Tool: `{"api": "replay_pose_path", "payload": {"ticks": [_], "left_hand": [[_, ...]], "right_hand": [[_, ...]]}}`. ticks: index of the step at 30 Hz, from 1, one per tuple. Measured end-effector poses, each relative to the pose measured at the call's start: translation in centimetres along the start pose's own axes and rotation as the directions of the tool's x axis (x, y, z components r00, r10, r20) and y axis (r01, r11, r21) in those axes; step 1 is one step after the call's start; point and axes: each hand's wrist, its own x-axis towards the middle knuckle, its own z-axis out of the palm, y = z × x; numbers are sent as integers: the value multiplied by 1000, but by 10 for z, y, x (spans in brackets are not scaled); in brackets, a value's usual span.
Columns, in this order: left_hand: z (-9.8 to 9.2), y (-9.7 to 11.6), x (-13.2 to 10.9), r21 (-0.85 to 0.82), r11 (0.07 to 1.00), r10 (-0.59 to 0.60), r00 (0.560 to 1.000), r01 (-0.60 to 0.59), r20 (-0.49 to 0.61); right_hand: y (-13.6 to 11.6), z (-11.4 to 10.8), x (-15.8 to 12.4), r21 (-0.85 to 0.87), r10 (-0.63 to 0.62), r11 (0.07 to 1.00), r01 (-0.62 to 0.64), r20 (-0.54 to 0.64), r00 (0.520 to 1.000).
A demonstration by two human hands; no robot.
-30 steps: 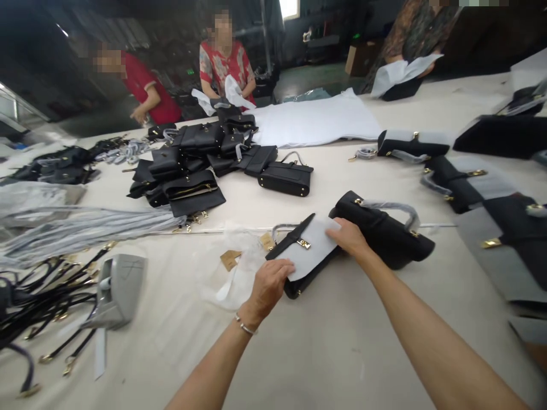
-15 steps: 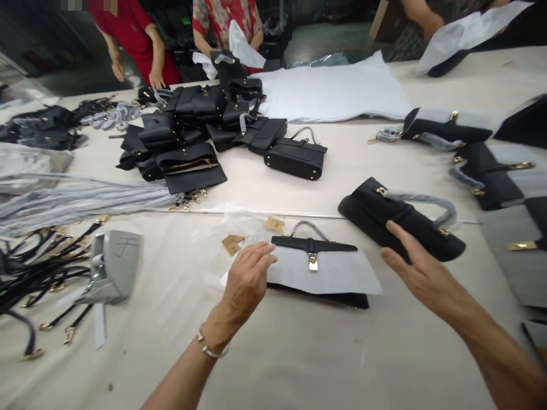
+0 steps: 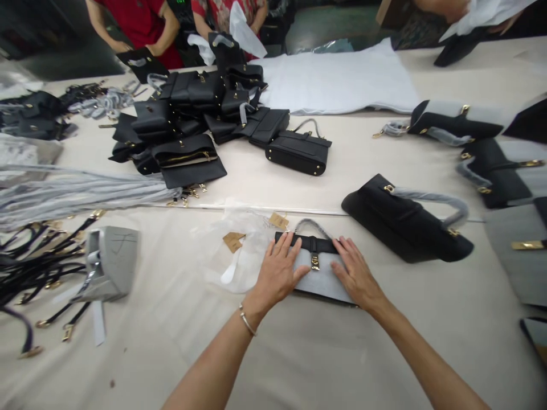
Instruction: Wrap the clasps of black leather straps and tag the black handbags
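A black leather handbag [image 3: 314, 246] with a gold clasp lies flat on the cream table [image 3: 299, 353], a pale grey sheet [image 3: 322, 278] covering its lower part. Both hands press down on it with fingers spread: my left hand [image 3: 278, 272] on the left side, my right hand [image 3: 356, 273] on the right. Its wrapped handle [image 3: 311, 226] arches behind my fingers. To the left lie a clear plastic bag [image 3: 239, 253] and a kraft paper tag [image 3: 233, 242], close to my left hand.
Another black handbag [image 3: 404, 222] lies to the right, with more [image 3: 496, 173] further along. A pile of black handbags [image 3: 183, 128] sits ahead. Black straps with gold clips [image 3: 38, 273] and grey wrapped strips [image 3: 72, 193] lie left. Co-workers [image 3: 141, 23] stand beyond the table.
My right hand has moved left from beside the other handbag onto the near one, next to my left hand. The grey sheet now looks narrower, and the view has tilted slightly.
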Motion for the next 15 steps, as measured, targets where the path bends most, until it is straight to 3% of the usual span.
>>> {"api": "replay_pose_path", "payload": {"ticks": [3,5,8,10,12,15], "left_hand": [[-3,-3,-6,-158,973,-185,978,169,-95],[-6,-4,-11,-327,890,-370,922,318,-111],[-15,-9,-9,-498,735,-537,844,461,-11],[-24,-12,2,-488,718,-552,833,497,36],[-33,-15,16,-442,742,-537,841,505,58],[-37,-18,35,-410,761,-526,848,502,62]], "right_hand": [[3,-7,-11,301,320,904,-303,-7,947],[-1,-7,-23,428,478,794,-432,1,879],[-9,1,-37,533,590,719,-446,-129,797],[-13,6,-41,581,638,689,-434,-202,743],[-16,9,-42,631,660,650,-424,-191,727],[-19,14,-46,697,643,611,-376,-159,749]]}}
